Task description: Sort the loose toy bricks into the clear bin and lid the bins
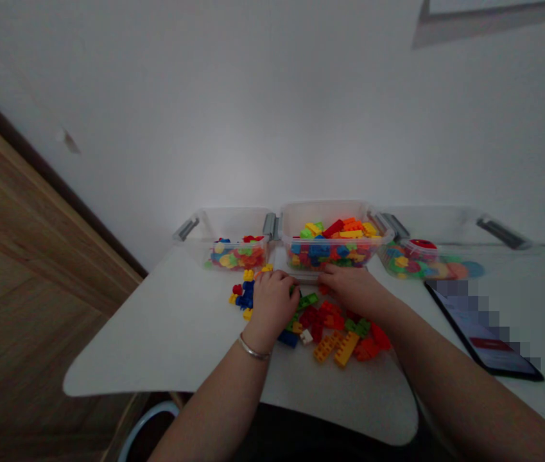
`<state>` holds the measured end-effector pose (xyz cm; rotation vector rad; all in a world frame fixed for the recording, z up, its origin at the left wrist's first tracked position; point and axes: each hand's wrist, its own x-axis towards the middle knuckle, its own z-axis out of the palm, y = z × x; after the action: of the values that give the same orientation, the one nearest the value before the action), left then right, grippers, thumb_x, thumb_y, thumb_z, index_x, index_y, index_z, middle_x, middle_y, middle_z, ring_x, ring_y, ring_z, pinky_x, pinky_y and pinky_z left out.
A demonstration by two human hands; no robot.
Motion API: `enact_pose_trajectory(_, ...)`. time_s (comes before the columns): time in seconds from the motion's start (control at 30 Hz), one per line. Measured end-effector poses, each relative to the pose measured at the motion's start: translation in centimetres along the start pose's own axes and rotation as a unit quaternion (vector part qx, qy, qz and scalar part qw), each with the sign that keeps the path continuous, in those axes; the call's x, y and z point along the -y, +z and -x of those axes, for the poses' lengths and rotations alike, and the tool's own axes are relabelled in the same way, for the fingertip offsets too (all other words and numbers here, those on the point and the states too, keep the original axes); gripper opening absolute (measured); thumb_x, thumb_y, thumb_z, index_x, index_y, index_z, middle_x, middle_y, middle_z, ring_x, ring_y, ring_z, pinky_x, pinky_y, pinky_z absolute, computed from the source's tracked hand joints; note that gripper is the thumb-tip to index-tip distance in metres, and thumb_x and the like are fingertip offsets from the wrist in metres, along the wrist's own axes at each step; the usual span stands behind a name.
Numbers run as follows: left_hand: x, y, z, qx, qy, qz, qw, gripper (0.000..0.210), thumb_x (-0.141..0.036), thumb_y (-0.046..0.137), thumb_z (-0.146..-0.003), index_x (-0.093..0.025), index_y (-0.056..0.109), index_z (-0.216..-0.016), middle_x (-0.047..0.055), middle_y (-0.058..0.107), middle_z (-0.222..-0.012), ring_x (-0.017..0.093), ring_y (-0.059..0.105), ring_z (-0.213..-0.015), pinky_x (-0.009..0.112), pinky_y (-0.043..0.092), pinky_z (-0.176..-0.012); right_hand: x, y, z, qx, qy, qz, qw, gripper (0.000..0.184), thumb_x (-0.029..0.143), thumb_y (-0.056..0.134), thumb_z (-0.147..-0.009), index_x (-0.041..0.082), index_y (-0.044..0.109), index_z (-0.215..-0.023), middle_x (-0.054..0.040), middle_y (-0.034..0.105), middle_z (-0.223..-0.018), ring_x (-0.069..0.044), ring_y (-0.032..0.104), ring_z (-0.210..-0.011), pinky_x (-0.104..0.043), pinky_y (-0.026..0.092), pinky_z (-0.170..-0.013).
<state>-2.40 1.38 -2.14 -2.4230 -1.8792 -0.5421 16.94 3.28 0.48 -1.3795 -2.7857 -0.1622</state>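
Note:
My left hand (275,298) reaches over the left part of a loose pile of toy building bricks, its fingers curled down. Whatever is under those fingers is hidden. Beside it lie blue and yellow bricks (247,295) and a green brick (307,301). My right hand (349,285) is just in front of the middle clear bin (332,212), fingers together and bent downward. A red-orange brick (324,290) shows by its fingertips; I cannot make out what they grip. Nearer me lie yellow-orange bricks (346,350), dark red bricks (311,317) and a white brick (306,337).
More bricks fill the middle bin. A left clear bin (233,221) holds small colourful pieces, and a right clear bin (436,221) holds round coloured pieces. A tablet (484,330) lies to the right on the white table (156,340). Behind stands a wall (233,115).

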Motion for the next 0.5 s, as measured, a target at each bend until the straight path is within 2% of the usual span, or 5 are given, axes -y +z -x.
enact_pose_trajectory(0.1, 0.0, 0.1, 0.0, -0.002, 0.004, -0.002, 1.0, 0.02, -0.029, 0.056, -0.088, -0.023, 0.074, -0.095, 0.006, 0.07, -0.098, 0.025, 0.059, -0.1, 0.042, 0.042, -0.093, 0.2, -1.3, 0.4, -0.081, -0.013, -0.009, 0.997, 0.019, 0.022, 0.051, -0.091, 0.022, 0.067, -0.101, -0.0056, 0.065, -0.103, -0.018, 0.064, -0.084, -0.026, 0.042, -0.06)
enact_pose_trajectory(0.17, 0.0, 0.1, 0.1, -0.005, 0.006, -0.001, 1.0, 0.02, -0.028, 0.056, -0.088, -0.023, 0.073, -0.096, 0.005, 0.07, -0.1, 0.025, 0.059, -0.1, 0.041, 0.042, -0.093, 0.1, -2.2, 0.7, -0.178, -0.003, -0.011, 0.984, 0.02, 0.025, 0.05, -0.092, 0.022, 0.067, -0.101, -0.0069, 0.066, -0.104, -0.019, 0.063, -0.086, -0.029, 0.045, -0.066)
enact_pose_trajectory(0.33, 0.0, 0.1, 0.1, -0.006, -0.005, 0.008, 1.0, 0.02, -0.029, 0.056, -0.088, -0.024, 0.074, -0.095, 0.006, 0.07, -0.1, 0.026, 0.058, -0.102, 0.043, 0.04, -0.096, -1.4, -3.5, 1.5, -0.432, 0.077, -0.052, 0.897, 0.02, 0.028, 0.055, -0.089, 0.021, 0.065, -0.105, -0.0101, 0.067, -0.101, -0.025, 0.06, -0.097, -0.039, 0.046, -0.089)
enact_pose_trajectory(0.43, 0.0, 0.1, 0.1, -0.007, -0.007, 0.016, 1.0, 0.02, -0.028, 0.056, -0.088, -0.024, 0.074, -0.095, 0.005, 0.07, -0.1, 0.026, 0.057, -0.102, 0.045, 0.039, -0.098, -2.7, -3.1, 1.6, -0.502, 0.142, -0.09, 0.848, 0.022, 0.03, 0.056, -0.087, 0.02, 0.063, -0.106, -0.0109, 0.067, -0.099, -0.025, 0.06, -0.093, -0.04, 0.047, -0.084)
enact_pose_trajectory(0.5, 0.0, 0.1, 0.1, -0.008, -0.006, 0.019, 1.0, 0.02, -0.028, 0.056, -0.088, -0.024, 0.074, -0.095, 0.005, 0.07, -0.099, 0.026, 0.057, -0.102, 0.045, 0.038, -0.099, -3.4, -2.5, 1.4, -0.505, 0.177, -0.107, 0.838, 0.024, 0.031, 0.056, -0.086, 0.02, 0.063, -0.106, -0.0103, 0.067, -0.097, -0.025, 0.06, -0.089, -0.041, 0.047, -0.081)
